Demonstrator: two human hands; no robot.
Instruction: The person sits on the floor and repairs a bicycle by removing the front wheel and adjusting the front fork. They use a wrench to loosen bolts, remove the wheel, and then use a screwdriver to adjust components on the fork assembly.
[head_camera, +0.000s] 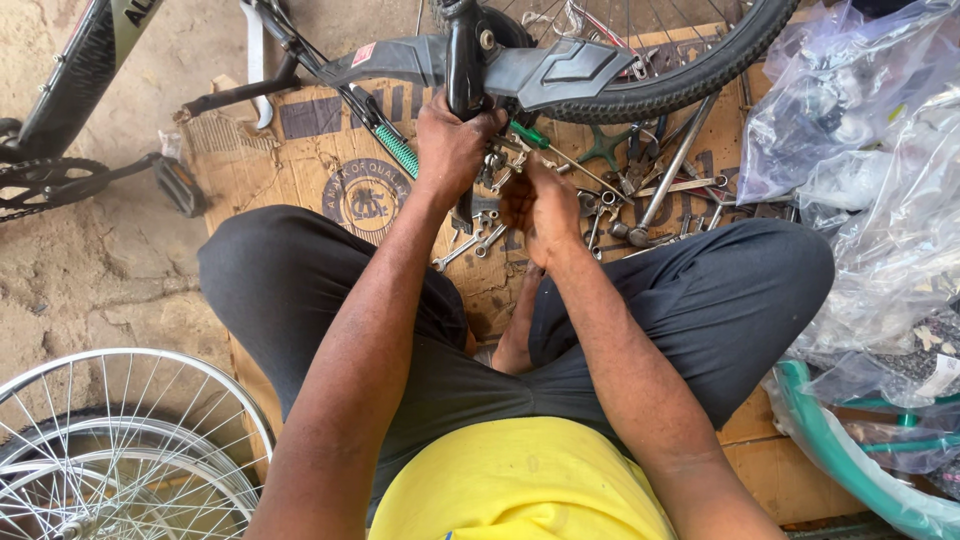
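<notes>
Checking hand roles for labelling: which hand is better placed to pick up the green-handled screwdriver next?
Probably the right hand. It sits just below the green-handled screwdriver and looks free to let go, while the left hand is wrapped around the black bicycle part and seems to be steadying it.

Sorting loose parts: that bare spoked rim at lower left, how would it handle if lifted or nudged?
The spoked rim has thin wire spokes and no tyre, so it is probably light for its size. Round, so likely to roll if stood upright. Spokes may bend if gripped hard.
</notes>
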